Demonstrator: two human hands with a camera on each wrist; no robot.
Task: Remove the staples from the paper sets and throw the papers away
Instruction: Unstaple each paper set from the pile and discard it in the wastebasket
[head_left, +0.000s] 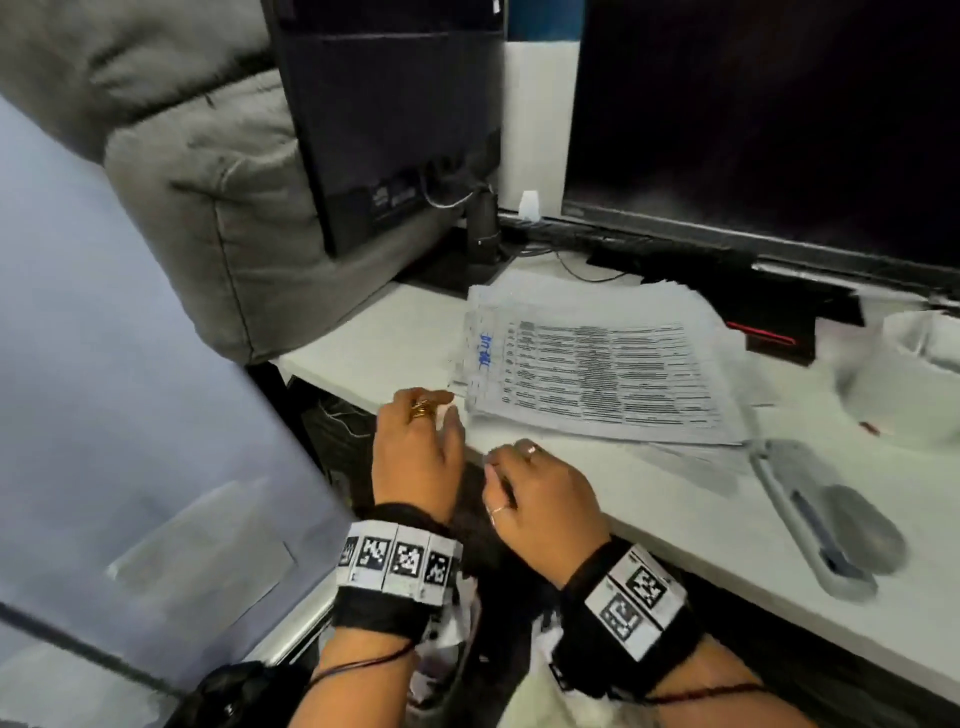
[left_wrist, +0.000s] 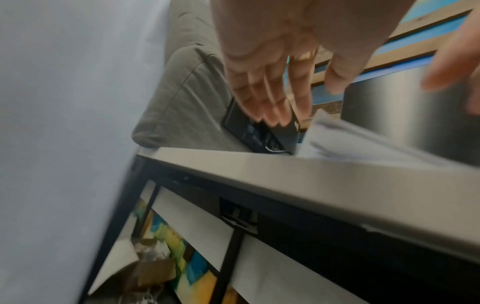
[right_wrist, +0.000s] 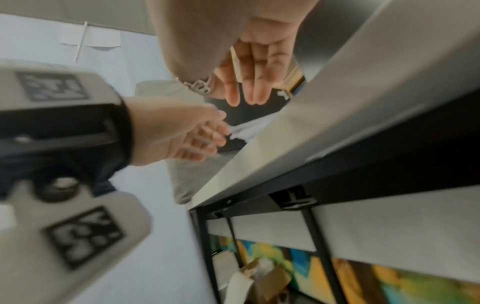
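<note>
While both hands hover, paper stack (head_left: 597, 364) lies lengthwise along desk (head_left: 675, 509).

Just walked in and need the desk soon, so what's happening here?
A person sits at the desk with both hands at its near edge. The left hand reaches, fingers straight, toward the corner of a stack of printed papers; it holds nothing yet. The right hand hovers beside it, relaxed and empty. A grey stapler lies to the right of the stack, untouched.
</note>
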